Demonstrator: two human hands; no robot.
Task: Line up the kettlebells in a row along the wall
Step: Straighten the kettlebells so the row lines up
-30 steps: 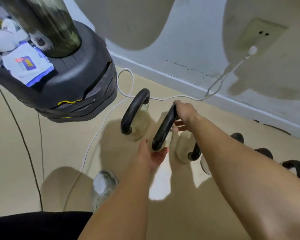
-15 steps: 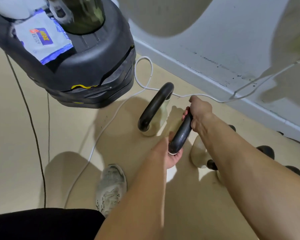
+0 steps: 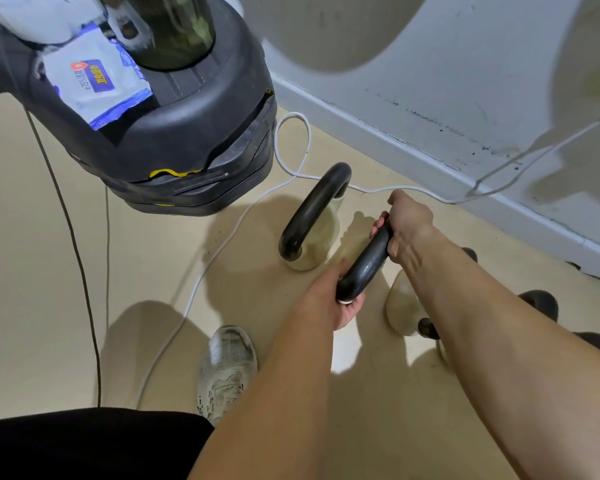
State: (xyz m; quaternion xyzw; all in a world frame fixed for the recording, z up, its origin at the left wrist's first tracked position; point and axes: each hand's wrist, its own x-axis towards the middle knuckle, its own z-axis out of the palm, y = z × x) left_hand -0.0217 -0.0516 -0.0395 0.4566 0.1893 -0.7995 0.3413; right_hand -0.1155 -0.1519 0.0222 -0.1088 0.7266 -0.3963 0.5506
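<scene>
The black curved kettlebell handle point(image 3: 366, 259) is clasped by both hands: left grip point(image 3: 340, 299) at seven o'clock, right grip point(image 3: 404, 221) at one o'clock.

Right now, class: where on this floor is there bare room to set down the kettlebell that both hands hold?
Bare floor lies left of the white cable, below the black base. The strip by the baseboard is bare too. It is crowded right of the standing kettlebell, among the other kettlebells.

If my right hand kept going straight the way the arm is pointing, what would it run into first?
Most likely the white cable lying on the floor just past the right hand, then the baseboard of the wall. Depth is hard to judge, so the hand could pass above the cable.
</scene>
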